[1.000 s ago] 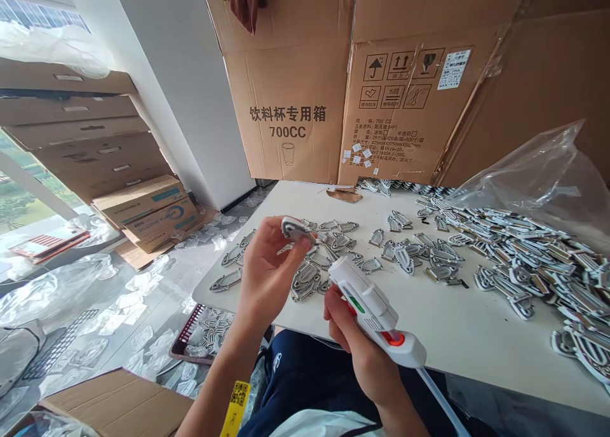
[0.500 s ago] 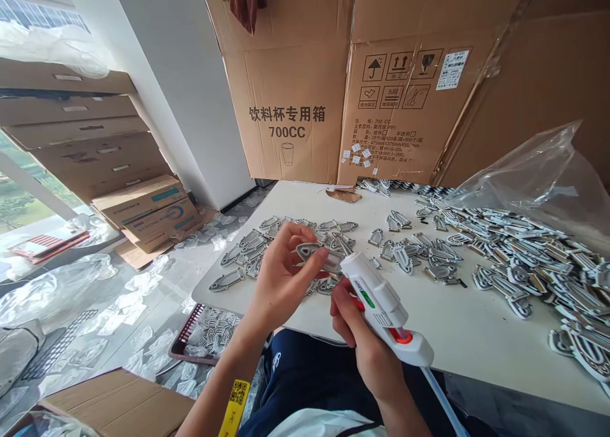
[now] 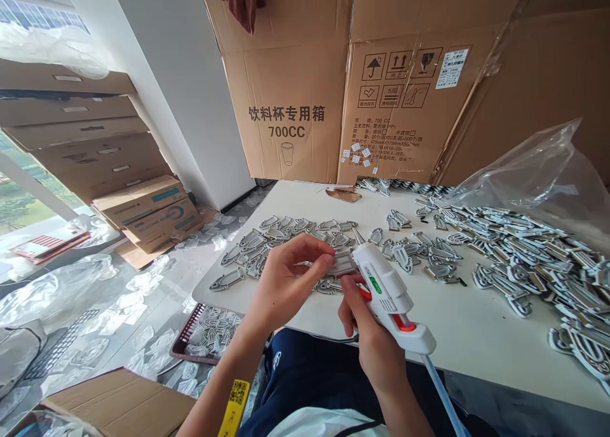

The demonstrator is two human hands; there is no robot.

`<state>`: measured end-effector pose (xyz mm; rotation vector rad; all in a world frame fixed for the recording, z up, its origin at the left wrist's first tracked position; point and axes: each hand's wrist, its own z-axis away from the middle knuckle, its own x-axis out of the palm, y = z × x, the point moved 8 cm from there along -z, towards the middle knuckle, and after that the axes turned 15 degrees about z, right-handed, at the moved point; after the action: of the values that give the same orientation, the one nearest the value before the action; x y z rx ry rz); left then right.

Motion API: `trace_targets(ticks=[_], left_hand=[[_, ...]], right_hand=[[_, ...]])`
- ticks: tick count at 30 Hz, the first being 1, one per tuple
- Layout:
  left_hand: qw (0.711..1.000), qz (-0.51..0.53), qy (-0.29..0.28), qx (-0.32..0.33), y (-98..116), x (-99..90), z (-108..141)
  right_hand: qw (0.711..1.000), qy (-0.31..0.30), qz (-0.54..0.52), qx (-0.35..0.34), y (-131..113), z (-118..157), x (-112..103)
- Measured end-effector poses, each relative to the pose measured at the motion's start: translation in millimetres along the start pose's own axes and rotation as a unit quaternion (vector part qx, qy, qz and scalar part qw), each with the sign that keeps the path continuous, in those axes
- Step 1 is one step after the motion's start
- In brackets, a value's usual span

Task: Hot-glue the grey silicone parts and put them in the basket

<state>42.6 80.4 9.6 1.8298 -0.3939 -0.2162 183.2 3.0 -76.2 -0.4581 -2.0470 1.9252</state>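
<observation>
Left hand [image 3: 290, 284]: pinching a flat tag [image 3: 340, 264] closely between thumb and fingers.
Right hand [image 3: 369, 345]: wrapping firmly around a white hot glue gun [image 3: 384, 291], just beside the tag.
Beyond the grip: more tags [image 3: 281, 234] are lying scattered across a white table [image 3: 457, 335].

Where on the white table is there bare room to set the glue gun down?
Widest bare patch: the white table right of the hot glue gun, bordered behind by the heap of flat cut-out pieces. A smaller strip lies along the far edge, left of the tan scrap. Scattered pieces crowd the middle.
</observation>
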Motion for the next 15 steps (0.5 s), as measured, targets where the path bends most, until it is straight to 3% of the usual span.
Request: trace_targets(ticks=[10,15], left_hand=[[0.996,0.048,-0.042,-0.058,-7,-1.8,1],[0.991,0.099,0.086,-0.005,-4,-27.0,-5]], right_hand=[[0.997,0.047,-0.023,-0.048,-11,-3,-9],[0.996,0.045,-0.027,-0.068,-10,-3,-7]])
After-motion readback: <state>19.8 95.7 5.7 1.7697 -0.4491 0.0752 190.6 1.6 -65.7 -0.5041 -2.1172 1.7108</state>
